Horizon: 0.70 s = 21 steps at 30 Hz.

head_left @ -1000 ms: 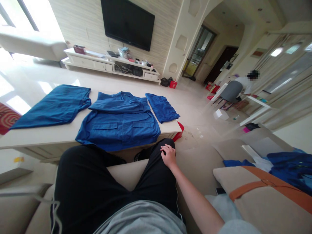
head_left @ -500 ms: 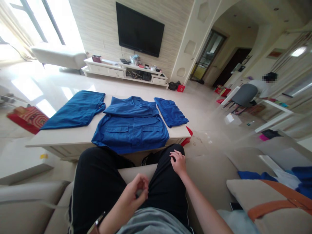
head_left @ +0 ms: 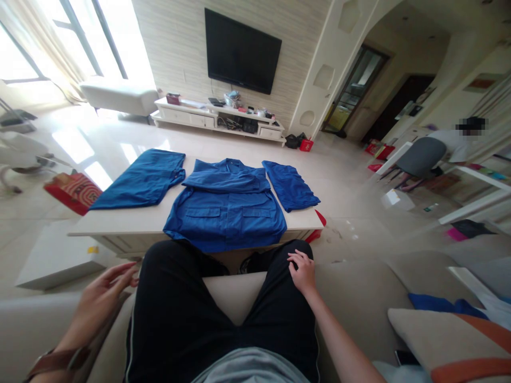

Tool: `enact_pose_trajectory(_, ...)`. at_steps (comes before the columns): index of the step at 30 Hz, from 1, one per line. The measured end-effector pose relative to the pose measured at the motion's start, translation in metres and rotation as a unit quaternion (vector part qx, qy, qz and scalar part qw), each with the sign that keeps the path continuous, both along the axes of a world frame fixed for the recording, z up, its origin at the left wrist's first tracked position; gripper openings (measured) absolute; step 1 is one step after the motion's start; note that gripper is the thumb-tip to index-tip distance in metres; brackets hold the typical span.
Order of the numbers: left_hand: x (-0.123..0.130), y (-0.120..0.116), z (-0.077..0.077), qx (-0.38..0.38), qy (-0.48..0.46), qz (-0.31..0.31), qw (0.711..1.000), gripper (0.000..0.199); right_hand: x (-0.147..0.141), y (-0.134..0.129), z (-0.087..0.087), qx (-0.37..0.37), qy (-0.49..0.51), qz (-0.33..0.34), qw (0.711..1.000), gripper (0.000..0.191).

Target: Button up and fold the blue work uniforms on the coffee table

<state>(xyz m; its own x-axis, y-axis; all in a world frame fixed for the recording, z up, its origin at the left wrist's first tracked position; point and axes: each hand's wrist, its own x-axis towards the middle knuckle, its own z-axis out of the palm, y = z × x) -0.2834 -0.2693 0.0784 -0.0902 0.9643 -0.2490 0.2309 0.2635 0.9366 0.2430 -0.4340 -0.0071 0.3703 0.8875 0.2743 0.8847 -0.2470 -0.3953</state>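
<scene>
Jacket (head_left: pixel 225 215) is spread flat at the table's (head_left: pixel 120 227) near edge, hem overhanging; left hand (head_left: pixel 101 298) hovers open and empty beside the thigh; right hand (head_left: pixel 303 271) rests loosely on the knee, gripping nothing; both hem corners are best taken evenly.

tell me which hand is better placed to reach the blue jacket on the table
Probably the right hand: it rests on the right knee just below the blue jacket. The left hand sits out beside the left thigh, farther away.

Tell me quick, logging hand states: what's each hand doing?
Left hand: open, empty, beside the left thigh.
Right hand: open, empty, resting on the right knee.
</scene>
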Motion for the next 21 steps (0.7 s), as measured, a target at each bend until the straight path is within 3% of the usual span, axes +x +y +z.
enact_pose_trajectory(3, -0.023, 0.027, -0.003, -0.029, 0.006, 0.118, 0.993, 0.017, -0.001, 0.001, 0.0, -0.004, -0.001, -0.003, 1.0, 0.023)
enact_pose_trajectory(7, -0.036, 0.059, -0.013, -0.057, -0.022, 0.208, 0.976, 0.008, -0.001, 0.0, 0.0, -0.004, -0.001, -0.005, 1.0, 0.024)
enact_pose_trajectory(12, -0.028, 0.065, -0.013, -0.062, -0.052, 0.224, 0.971, 0.007, -0.001, -0.001, 0.0, 0.001, 0.002, 0.0, 1.0, 0.023)
enact_pose_trajectory(21, -0.011, 0.056, 0.019, -0.08, 0.018, 0.226, 0.971, 0.014, -0.002, 0.0, 0.001, 0.0, 0.009, -0.001, 1.0, 0.022)
